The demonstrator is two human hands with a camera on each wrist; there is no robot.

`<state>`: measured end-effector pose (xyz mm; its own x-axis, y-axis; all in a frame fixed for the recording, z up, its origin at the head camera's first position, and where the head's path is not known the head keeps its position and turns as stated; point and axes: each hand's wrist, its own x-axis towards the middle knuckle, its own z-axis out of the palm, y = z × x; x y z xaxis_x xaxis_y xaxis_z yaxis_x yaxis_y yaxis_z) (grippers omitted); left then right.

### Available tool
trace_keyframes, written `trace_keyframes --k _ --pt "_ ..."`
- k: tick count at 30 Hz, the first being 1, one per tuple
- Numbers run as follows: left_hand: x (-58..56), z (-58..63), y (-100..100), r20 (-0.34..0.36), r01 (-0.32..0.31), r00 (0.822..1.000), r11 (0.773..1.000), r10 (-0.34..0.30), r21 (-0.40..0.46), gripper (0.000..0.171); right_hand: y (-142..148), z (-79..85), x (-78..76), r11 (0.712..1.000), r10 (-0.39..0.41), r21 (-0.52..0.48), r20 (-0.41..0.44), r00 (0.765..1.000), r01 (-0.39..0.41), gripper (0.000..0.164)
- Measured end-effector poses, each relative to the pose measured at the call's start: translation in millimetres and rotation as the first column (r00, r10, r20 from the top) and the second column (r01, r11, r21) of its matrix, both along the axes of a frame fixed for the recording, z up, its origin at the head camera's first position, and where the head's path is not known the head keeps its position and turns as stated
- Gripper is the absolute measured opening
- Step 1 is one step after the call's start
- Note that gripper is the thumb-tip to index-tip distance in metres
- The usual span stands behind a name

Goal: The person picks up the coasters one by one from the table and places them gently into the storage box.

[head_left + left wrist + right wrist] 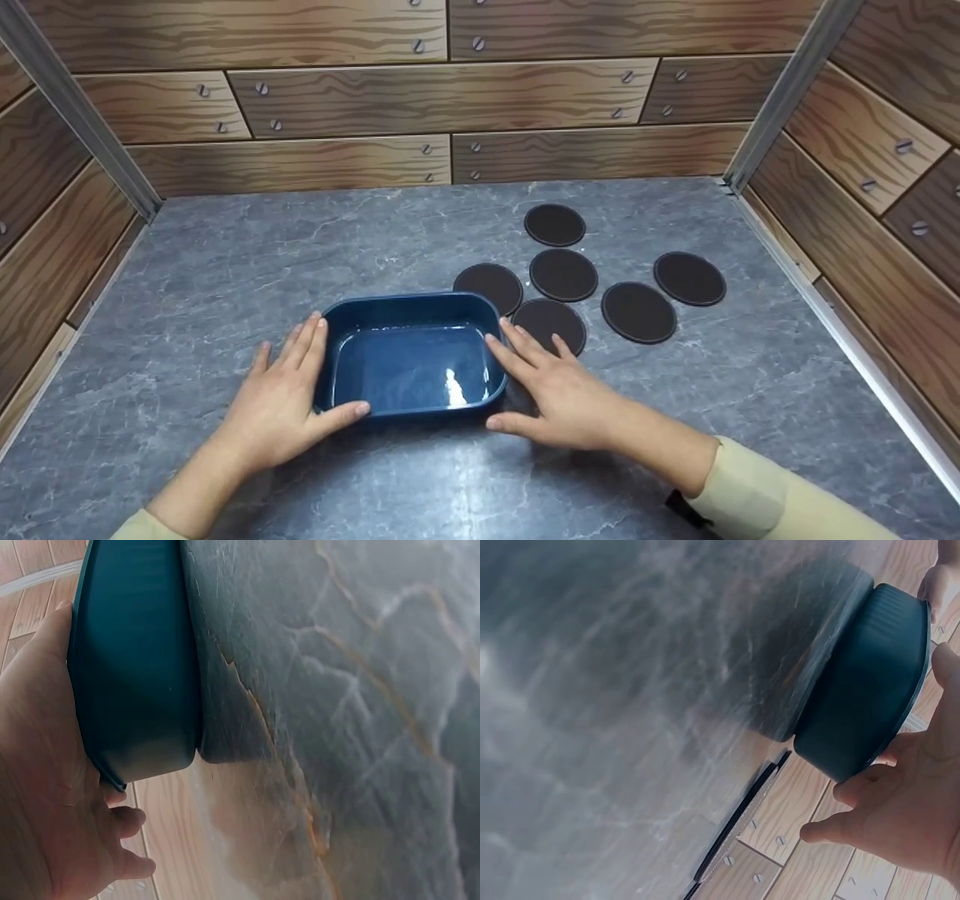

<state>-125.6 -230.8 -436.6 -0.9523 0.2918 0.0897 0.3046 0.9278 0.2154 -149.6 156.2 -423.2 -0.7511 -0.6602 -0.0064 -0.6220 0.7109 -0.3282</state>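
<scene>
A deep blue rectangular baking dish with rounded corners and a glossy inside sits on the grey marbled table. My left hand lies along its left end, fingers straight against the rim and thumb at the front left corner. At the other end, my right hand touches the rim with extended fingertips, its thumb pointing toward the front right corner. The left wrist view shows the dish's outer wall beside the palm. A dark round coaster lies just beyond the right fingers, partly covered by them.
More dark round coasters lie flat behind and to the right of the dish, one partly hidden by its back right corner. Wood-patterned walls enclose the table at the back and both sides, with metal posts at the corners.
</scene>
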Motion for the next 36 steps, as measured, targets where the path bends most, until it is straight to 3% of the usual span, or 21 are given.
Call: trace_keyframes --k 36 --pt "-1.9 -1.2 20 -0.026 -0.008 1.0 1.0 0.007 -0.006 0.123 17 0.0 -0.2 0.999 -0.05 -0.006 0.042 0.998 0.051 0.101"
